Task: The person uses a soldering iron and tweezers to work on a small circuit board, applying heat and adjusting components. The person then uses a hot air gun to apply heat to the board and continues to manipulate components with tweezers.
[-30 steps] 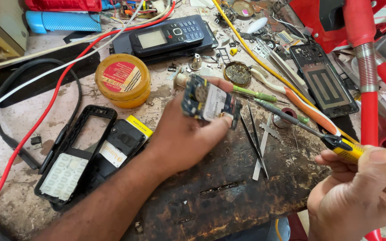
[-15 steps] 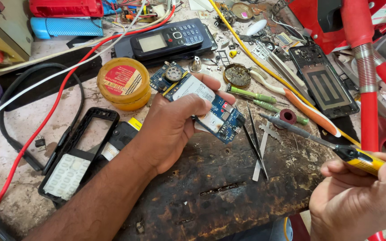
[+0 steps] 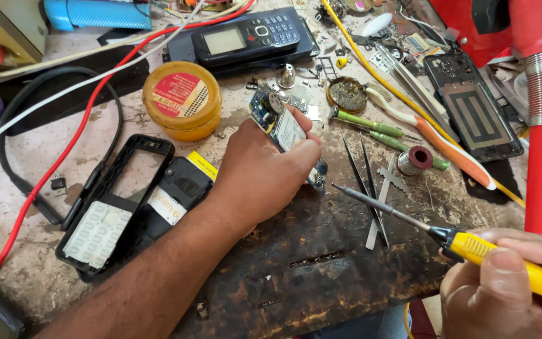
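A small blue circuit board (image 3: pixel 286 129) with a pale metal shield stands tilted at the bench's middle, pinched in the closed left hand (image 3: pixel 265 172). The right hand (image 3: pixel 509 289) grips a yellow-handled soldering iron (image 3: pixel 472 246) — tip near the board. Beyond, a round yellow tin (image 3: pixel 182 107) — red label on its lid.

**Free room on the bench**

Open wood lies at bottom centre, between the left hand (image 3: pixel 265 172) and the soldering iron (image 3: pixel 472 242). Tweezers (image 3: pixel 366 182), a solder spool (image 3: pixel 415 160) and screwdrivers (image 3: pixel 371 129) crowd the centre right (tightly packed); the phone casing (image 3: pixel 117 204) blocks the left.
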